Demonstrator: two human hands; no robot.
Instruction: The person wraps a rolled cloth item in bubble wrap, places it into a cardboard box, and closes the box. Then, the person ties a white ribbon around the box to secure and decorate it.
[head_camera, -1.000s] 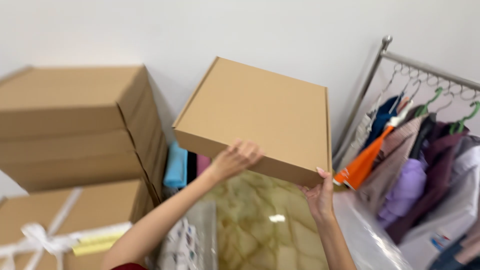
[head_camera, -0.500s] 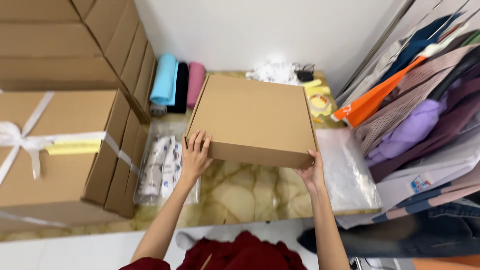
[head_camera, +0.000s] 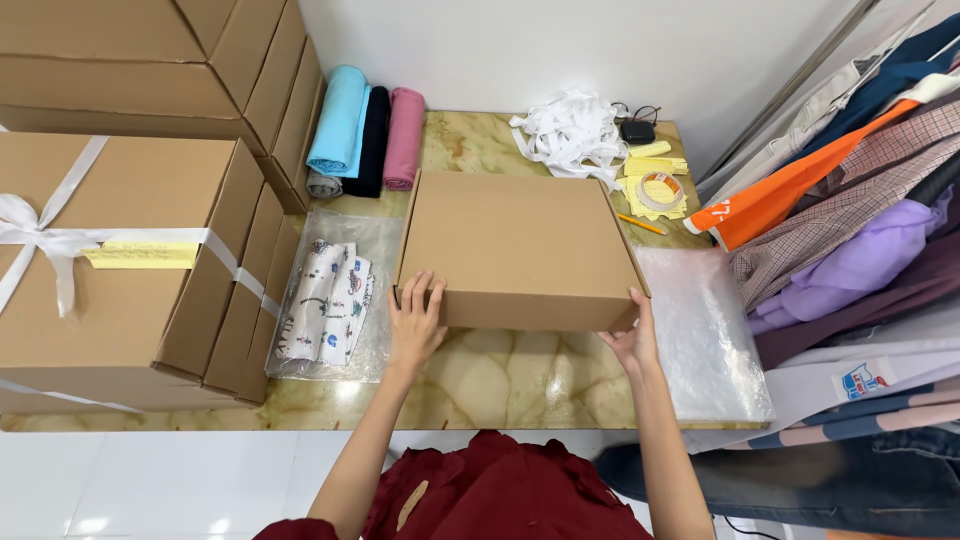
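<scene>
Since a moment ago the flat cardboard box has come down from the air and now lies on the tabletop, closed lid up, squarely before me. My left hand presses flat against its near left corner, fingers spread along the front wall; my right hand cups the near right corner. Both grips are open-palmed, steadying the box from the sides rather than clenched around it.

The tabletop is polished stone, yellowish-green with pale veining, set against a plain white wall, with white floor tiles below its near edge. To the left of the box a clear bag with patterned folded cloth lies flat, and beyond it stands a stack of larger cartons, the nearest tied with white ribbon and carrying a yellow note. Behind the box, against the wall, rest three fabric rolls in light blue, black and pink, then a heap of white ribbon, yellow slips and a roll of tape. A sheet of clear plastic wrap lies just beside my right hand. Hanging clothes on a rail crowd the right edge, draping over that side of the tabletop.
</scene>
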